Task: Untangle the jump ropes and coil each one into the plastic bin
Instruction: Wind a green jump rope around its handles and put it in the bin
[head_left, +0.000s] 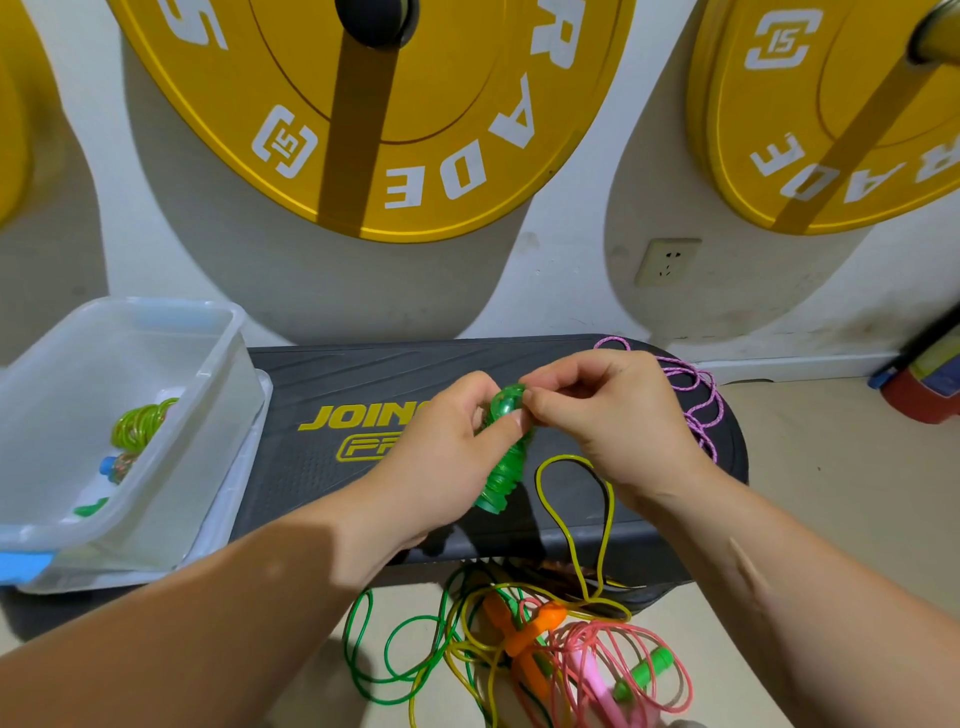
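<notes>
Both on green handle (506, 462) — left hand (441, 467), right hand (613, 415) | rope tangle (519, 649) below

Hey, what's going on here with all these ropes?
A person is tidying jump ropes. The left hand grips a green jump rope wound into a tight bundle, and the right hand pinches its top end, above a black step platform. One coiled rope already lies in the plastic bin on the left. A tangle of green, yellow and pink ropes waits on the floor.
</notes>
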